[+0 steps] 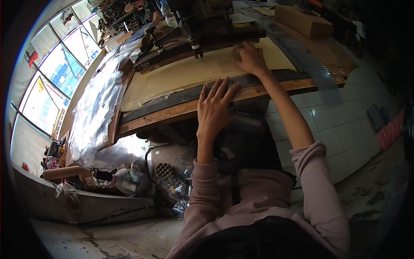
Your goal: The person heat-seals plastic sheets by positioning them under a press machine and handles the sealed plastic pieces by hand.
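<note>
A pale yellow sheet (172, 77) lies across the worktable, its near edge on a dark grey strip. My left hand (217, 103) is open at the table's front edge, fingers spread and fingertips at the near margin of the sheet. Further forward and to the right, my right hand (251, 59) touches the sheet close to a dark press bar (151, 64). Its fingers are apart and slightly bent, and I see nothing held in it. A dark machine head (196, 43) with a small pronged tip stands over the sheet, left of my right hand.
Clear plastic film (97, 103) drapes over the table's left side. A cardboard box (303, 21) and a yellow tape roll (243, 24) sit toward the back. The wooden table edge (172, 115) runs in front of me. Bagged items (170, 181) lie below, left of my legs.
</note>
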The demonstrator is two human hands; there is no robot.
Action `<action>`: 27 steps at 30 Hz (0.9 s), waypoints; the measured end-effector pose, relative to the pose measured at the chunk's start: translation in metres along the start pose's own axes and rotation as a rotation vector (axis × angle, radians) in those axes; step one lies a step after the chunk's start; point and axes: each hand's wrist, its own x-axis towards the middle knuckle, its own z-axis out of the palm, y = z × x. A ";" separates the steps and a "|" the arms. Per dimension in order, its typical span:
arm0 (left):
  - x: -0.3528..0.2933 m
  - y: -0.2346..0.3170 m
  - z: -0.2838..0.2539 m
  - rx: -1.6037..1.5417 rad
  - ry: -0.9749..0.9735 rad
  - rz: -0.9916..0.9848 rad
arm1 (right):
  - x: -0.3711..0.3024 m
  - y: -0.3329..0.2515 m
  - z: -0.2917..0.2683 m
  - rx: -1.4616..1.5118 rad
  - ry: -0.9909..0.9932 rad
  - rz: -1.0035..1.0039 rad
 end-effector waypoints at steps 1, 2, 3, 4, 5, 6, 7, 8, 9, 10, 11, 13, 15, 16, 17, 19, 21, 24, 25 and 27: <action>-0.001 0.000 0.000 -0.005 0.000 -0.005 | -0.002 0.003 -0.002 -0.115 -0.002 0.133; -0.002 0.000 -0.001 -0.009 0.001 -0.011 | -0.001 0.009 -0.003 -0.111 -0.001 0.128; -0.001 0.000 0.000 -0.008 0.003 -0.012 | 0.000 0.015 -0.007 -0.015 -0.052 0.130; -0.001 0.001 0.001 -0.009 0.007 -0.011 | 0.000 0.020 -0.009 0.080 -0.102 0.132; 0.000 0.002 0.002 -0.009 0.011 -0.010 | 0.003 0.027 -0.014 0.143 -0.146 0.104; 0.000 0.002 0.003 -0.008 0.011 -0.011 | 0.003 0.027 -0.016 0.144 -0.146 0.103; -0.001 0.002 0.004 -0.009 0.016 -0.026 | 0.003 0.026 -0.019 0.528 -0.122 0.161; -0.001 0.002 0.005 -0.010 0.020 -0.041 | 0.003 0.026 -0.021 0.913 -0.094 0.218; -0.001 0.001 0.006 -0.009 0.021 -0.043 | 0.002 0.020 -0.028 0.914 -0.096 0.215; -0.003 -0.001 0.005 -0.006 0.024 -0.059 | -0.001 0.010 -0.034 1.130 -0.122 0.249; -0.005 -0.003 0.005 -0.003 0.026 -0.074 | -0.002 0.002 -0.038 1.346 -0.149 0.283; -0.003 -0.001 0.005 -0.007 0.021 -0.064 | -0.003 0.007 -0.039 1.314 -0.168 0.277; -0.002 -0.001 0.005 -0.011 0.015 -0.056 | -0.002 0.010 -0.040 1.283 -0.189 0.271; -0.001 -0.001 0.004 0.002 0.000 -0.049 | -0.002 0.011 -0.040 1.246 -0.200 0.262; 0.000 -0.001 0.003 0.015 -0.015 -0.041 | -0.003 0.012 -0.041 1.209 -0.209 0.253; 0.003 -0.006 -0.004 -0.056 -0.069 -0.042 | -0.004 0.005 -0.043 1.175 -0.194 0.230; 0.010 -0.015 -0.008 -0.132 -0.122 -0.041 | -0.006 -0.002 -0.043 1.135 -0.176 0.210; 0.027 -0.033 -0.012 -0.312 -0.109 -0.023 | -0.004 -0.011 -0.039 1.026 -0.161 0.184; 0.030 -0.036 -0.010 -0.264 -0.111 -0.033 | -0.003 -0.010 -0.034 0.803 -0.099 0.107; 0.029 -0.038 -0.006 -0.216 -0.115 -0.047 | -0.003 -0.007 -0.019 0.580 -0.041 0.032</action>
